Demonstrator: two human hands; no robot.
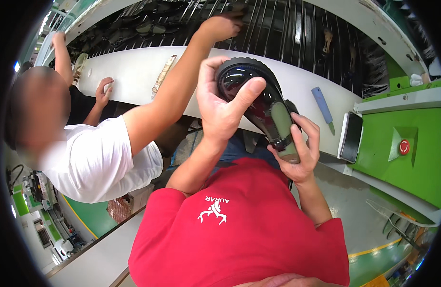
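Observation:
Both my hands hold a glossy black shoe [247, 88] up in front of me, over the near edge of the white worktop [134, 71]. Its toe points away to the left, with a thick ridged black sole showing along the far side. My left hand [220, 105] is wrapped around the toe end, thumb pressed on the upper. At the heel end, my right hand [302, 150] grips with fingers and thumb on either side. An olive-green form, apparently a last [281, 120], shows in the shoe's opening. Parts of both palms are hidden.
A co-worker in a white shirt [93, 158] stands close at left, an arm reaching across to the rack of metal rods [273, 33] with black shoes. On the worktop lies a blue-handled tool [322, 105]. At right are a dark-screened device [350, 137] and green machine [378, 143].

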